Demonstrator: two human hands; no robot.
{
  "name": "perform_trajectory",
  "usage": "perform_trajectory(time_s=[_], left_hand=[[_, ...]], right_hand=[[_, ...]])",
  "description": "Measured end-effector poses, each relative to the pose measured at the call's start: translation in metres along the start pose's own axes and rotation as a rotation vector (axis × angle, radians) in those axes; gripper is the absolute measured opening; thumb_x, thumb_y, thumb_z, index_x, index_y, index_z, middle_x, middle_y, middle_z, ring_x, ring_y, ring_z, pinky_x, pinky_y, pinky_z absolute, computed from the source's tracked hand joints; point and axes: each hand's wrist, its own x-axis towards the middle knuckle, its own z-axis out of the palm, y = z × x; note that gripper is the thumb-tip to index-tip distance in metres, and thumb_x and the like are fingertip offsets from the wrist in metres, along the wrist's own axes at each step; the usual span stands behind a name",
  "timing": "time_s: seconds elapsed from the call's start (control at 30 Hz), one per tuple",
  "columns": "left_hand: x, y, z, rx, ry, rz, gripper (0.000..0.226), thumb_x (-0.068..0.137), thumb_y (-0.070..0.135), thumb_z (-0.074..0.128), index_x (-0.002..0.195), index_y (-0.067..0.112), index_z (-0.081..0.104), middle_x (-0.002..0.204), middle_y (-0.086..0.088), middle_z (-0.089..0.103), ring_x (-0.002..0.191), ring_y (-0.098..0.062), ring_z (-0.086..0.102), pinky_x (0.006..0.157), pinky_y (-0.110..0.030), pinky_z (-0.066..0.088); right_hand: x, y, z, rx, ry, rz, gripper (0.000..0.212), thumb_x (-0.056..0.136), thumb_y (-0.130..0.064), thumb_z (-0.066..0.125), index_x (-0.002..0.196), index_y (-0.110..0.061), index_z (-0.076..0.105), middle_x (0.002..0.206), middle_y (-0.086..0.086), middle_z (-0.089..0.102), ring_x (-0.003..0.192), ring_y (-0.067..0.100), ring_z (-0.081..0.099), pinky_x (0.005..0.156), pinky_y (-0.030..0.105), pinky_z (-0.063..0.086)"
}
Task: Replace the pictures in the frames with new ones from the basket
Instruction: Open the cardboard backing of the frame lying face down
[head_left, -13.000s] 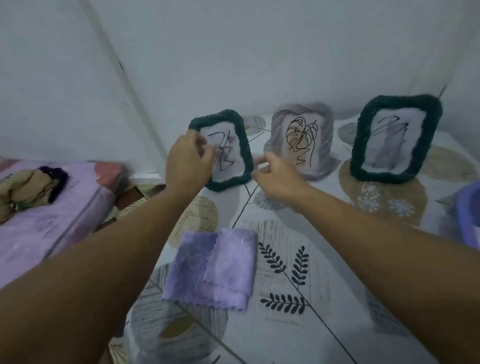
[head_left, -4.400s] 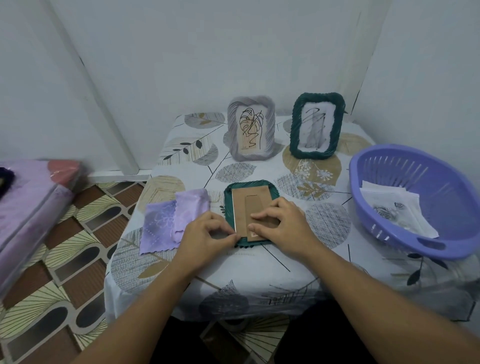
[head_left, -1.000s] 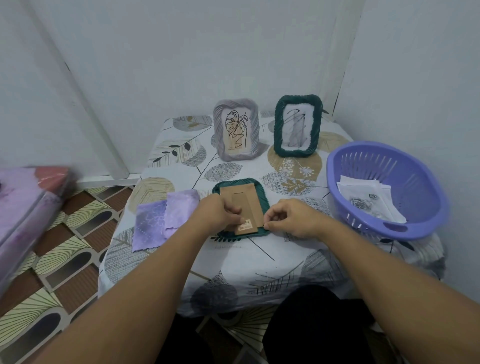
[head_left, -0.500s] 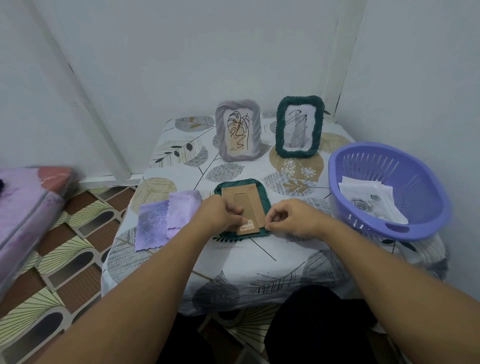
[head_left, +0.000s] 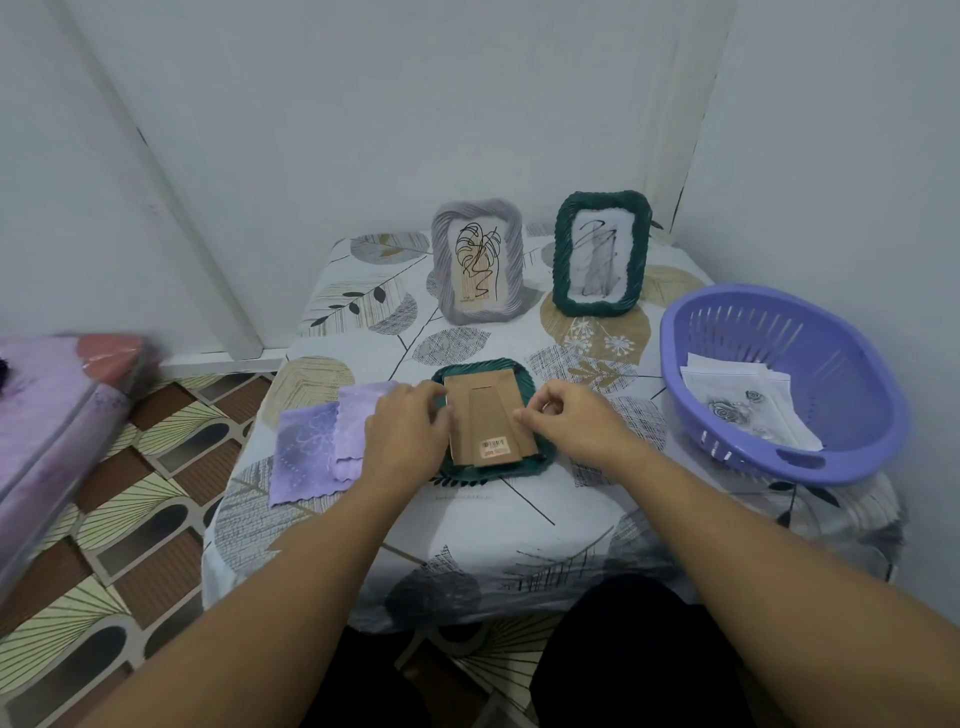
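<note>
The table (head_left: 519, 519) fills the corner, walls close behind and to the right, its near edge dropping to the person's lap and its left edge to the tiled floor. On the right the purple basket (head_left: 857, 415) sits at the table's right edge with the new pictures (head_left: 743, 410) piled inside, untouched. At the back stand the grey frame (head_left: 477, 262) and, just beside it, the tall green frame (head_left: 601, 253), both upright, both with their old drawings in. Left of centre lies the purple cloth (head_left: 322, 441), near the left edge.

Now the action: the small green frame (head_left: 535, 457) lies face down in the middle, brown backing board (head_left: 488, 421) up. A second ago both hands crowded the board's lower end; now they sit one on each side. The left hand (head_left: 405, 431) lies curled at the left edge, fingertips hidden, so whether it grips cannot be told. The right hand (head_left: 571, 421) pinches thumb to forefinger at the right edge, probably on a retaining tab, though the tab is too small to see. The backing looks unopened, so the old picture is likely inside.

Open room lies in front of the frame and between frame and basket, a short clear reach for a new picture
</note>
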Motion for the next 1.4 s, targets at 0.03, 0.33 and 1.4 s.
perform_trajectory(time_s=[0.03,0.33,1.4], left_hand=[[-0.001,-0.001,0.001,0.028,0.038,-0.022,0.026,0.095,0.035,0.06,0.119,0.026,0.066,0.106,-0.001,0.067,0.101,-0.026,0.061,0.087,-0.049,0.051],[-0.009,-0.008,0.018,0.187,0.159,-0.032,0.029,0.098,0.031,0.054,0.08,0.015,0.07,0.083,-0.014,0.065,0.08,-0.037,0.057,0.071,-0.044,0.045],[-0.009,-0.015,0.02,0.018,0.195,-0.006,0.028,0.095,0.044,0.057,0.118,0.031,0.064,0.091,0.004,0.071,0.088,-0.023,0.062,0.08,-0.046,0.051]], right_hand=[[0.003,-0.002,0.004,-0.024,0.029,0.024,0.027,0.09,-0.049,0.073,0.091,-0.023,0.065,0.083,-0.008,0.063,0.074,0.011,0.056,0.063,0.029,0.043],[0.008,-0.021,0.017,-0.278,0.093,0.165,0.05,0.079,-0.067,0.075,0.089,-0.02,0.062,0.087,-0.004,0.067,0.083,0.019,0.064,0.078,0.041,0.056],[0.024,-0.021,0.016,0.384,0.008,0.437,0.03,0.086,-0.018,0.084,0.102,0.001,0.066,0.099,0.017,0.074,0.081,0.028,0.073,0.064,0.035,0.061]])
